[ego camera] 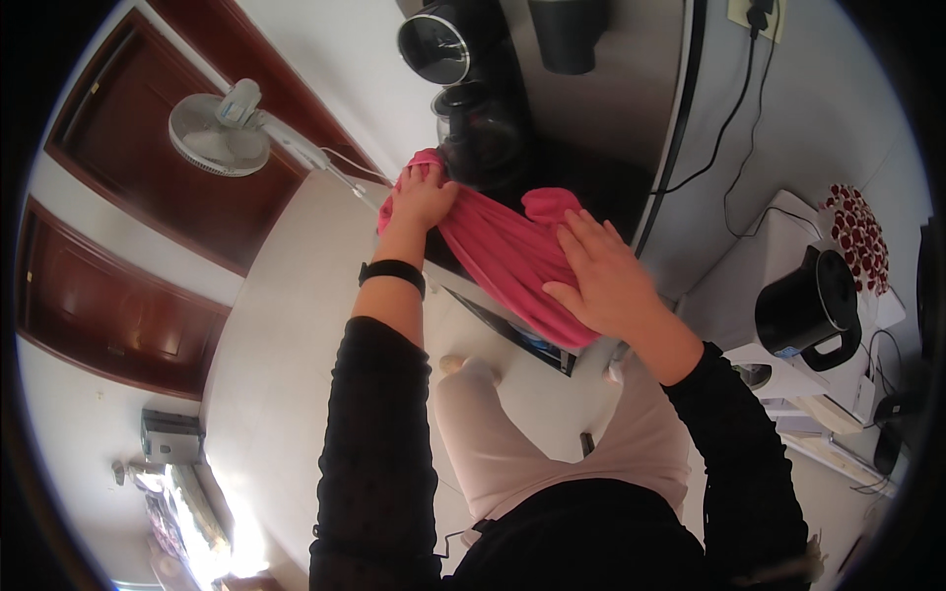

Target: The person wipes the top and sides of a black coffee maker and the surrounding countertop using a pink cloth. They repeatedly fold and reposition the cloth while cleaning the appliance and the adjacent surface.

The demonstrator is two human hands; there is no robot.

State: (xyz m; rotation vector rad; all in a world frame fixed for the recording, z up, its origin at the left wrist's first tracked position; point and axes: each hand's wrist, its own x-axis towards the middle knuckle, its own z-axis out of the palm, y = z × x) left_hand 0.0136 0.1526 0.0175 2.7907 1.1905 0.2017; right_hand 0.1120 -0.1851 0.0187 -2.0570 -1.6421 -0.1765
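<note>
A pink cloth [502, 251] lies bunched and stretched across the near edge of a dark countertop [569, 166], part of it hanging over the front. My left hand [423, 193] rests on its left end, fingers over the fabric, a black band on the wrist. On the right part of the cloth is my right hand [602, 273], laid palm down with the fingers somewhat spread and the thumb apart. Whether the left fingers grip the fabric is hard to tell. Just beyond the left hand stands a dark glass jug [480, 137].
Behind the jug is a round-fronted black appliance [436, 48]. A black container [569, 37] stands at the top. To the right, a black electric kettle [805, 310] and a bouquet of red flowers [856, 236] sit on a white surface. A white fan [222, 133] stands at the left.
</note>
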